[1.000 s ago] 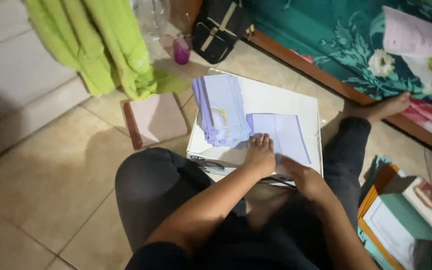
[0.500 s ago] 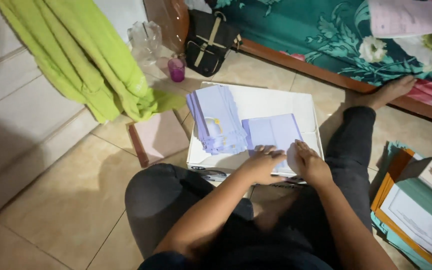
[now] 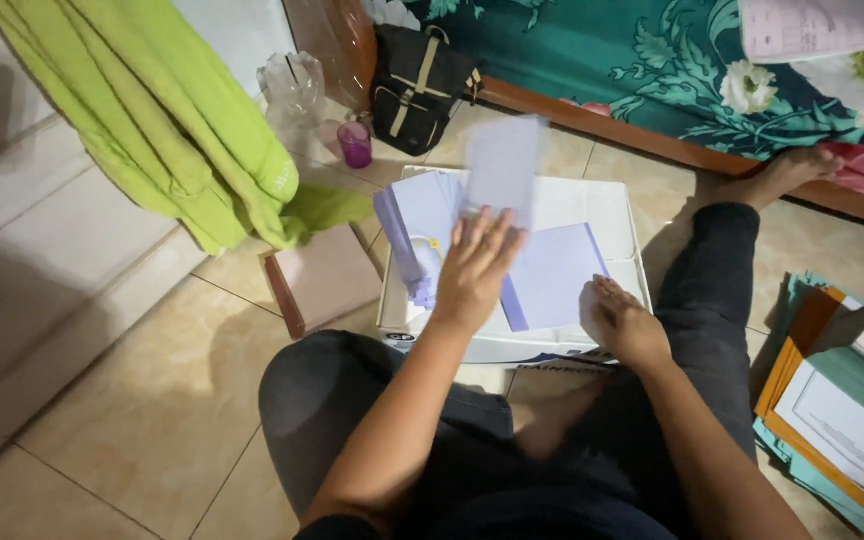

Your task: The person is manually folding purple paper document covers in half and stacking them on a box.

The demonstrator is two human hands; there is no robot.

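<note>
Pale lilac paper sheet (image 3: 503, 165), blurred with motion, lifted above the white rectangular box lid (image 3: 592, 205) on the tiled floor (image 3: 122, 420), bottom edge pinched at the fingertips of the left hand (image 3: 475, 268), fingers otherwise spread. Below it to the right, a flat pale blue sheet (image 3: 555, 275) lying on the lid, corner pressed down by the right hand (image 3: 624, 322), fingers together and flat. To the left, a fanned stack of pale lilac sheets (image 3: 420, 225) resting on the lid.

Best carried with a light pinch near the edge, only one sheet taken, right hand pressing to stop the rest sliding; best set squarely on the fanned stack, edges aligned.

Further out: a pink-covered book (image 3: 320, 278) on the tiles, a small purple cup (image 3: 356, 145), a black bag (image 3: 420, 85), lime green cloth (image 3: 167, 120) hanging, stacked folders (image 3: 837, 410) at the right.
</note>
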